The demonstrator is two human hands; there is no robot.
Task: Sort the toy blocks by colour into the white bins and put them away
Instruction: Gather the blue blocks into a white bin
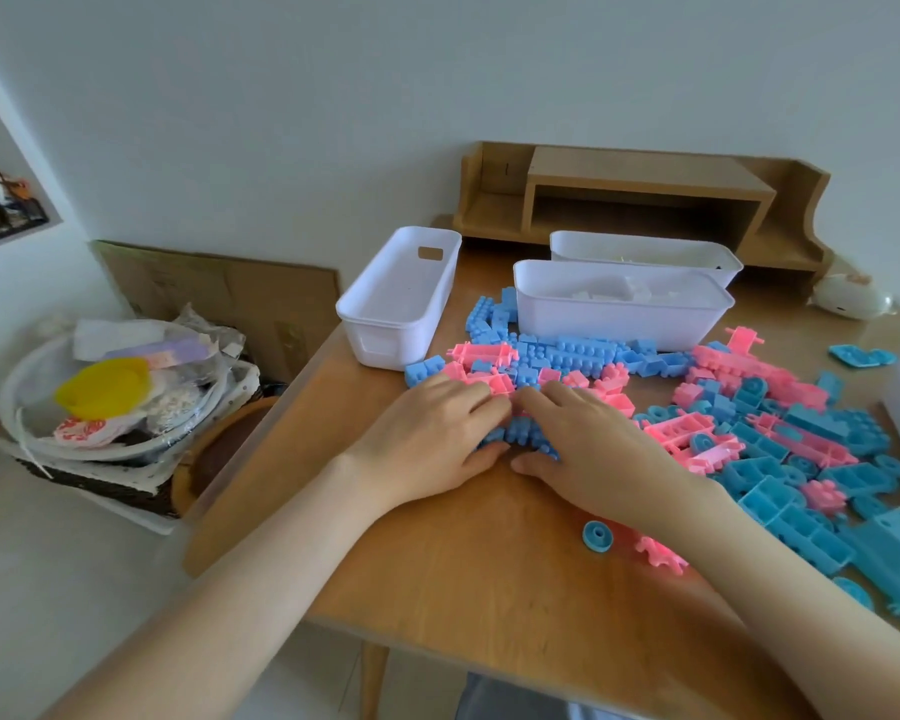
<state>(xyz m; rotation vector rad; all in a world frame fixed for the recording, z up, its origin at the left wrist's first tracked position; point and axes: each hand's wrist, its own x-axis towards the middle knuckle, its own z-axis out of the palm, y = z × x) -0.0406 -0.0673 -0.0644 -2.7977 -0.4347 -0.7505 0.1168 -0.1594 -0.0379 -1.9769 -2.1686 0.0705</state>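
Bins point(385, 324) point(619, 322) point(640, 253), three, white, stand behind left hand point(432, 433) and right hand point(593, 452) gripping blue blocks point(521, 432).

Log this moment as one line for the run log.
phase: gathering | left hand: grips blue blocks | right hand: grips same blocks | left bin: empty | table: colours mixed

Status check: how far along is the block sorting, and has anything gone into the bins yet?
Done: little. The left white bin is empty; the long white bin and the bin behind it show only pale pieces. In hand: the left hand and right hand grip a clump of blue blocks. Left: pink and blue blocks lie mixed across the desk, none visibly binned.
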